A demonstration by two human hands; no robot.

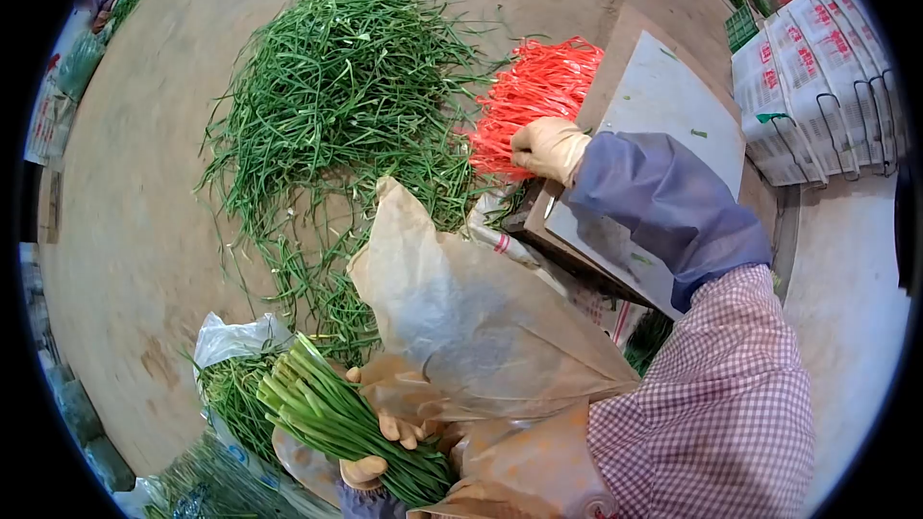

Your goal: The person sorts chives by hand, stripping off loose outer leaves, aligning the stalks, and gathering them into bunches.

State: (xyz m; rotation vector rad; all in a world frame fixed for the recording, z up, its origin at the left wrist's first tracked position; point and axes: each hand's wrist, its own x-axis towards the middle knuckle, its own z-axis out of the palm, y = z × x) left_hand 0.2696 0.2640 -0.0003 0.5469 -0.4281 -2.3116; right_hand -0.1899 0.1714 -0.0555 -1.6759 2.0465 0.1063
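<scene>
My left hand (363, 471), in a pale rubber glove, is wrapped around a bunch of long green stalks (322, 399), which look like garlic scapes, low at the front over my lap. Their thick, pale ends point up and left; part of the hand is hidden beneath them. My right hand (550, 149), gloved alike, reaches forward to a heap of red plastic strips (538, 86) beside the grey board (663, 101). Its fingers are closed at the heap's near edge, pinching the strips. A stained, translucent plastic apron (500, 317) spreads across my lap.
A big pile of thin green trimmings (346, 86) covers the floor ahead, with loose pieces trailing toward me. At lower left, a plastic bag (240, 336) stands around more greens. White printed cartons (817, 77) are stacked at right, near a green crate (741, 29).
</scene>
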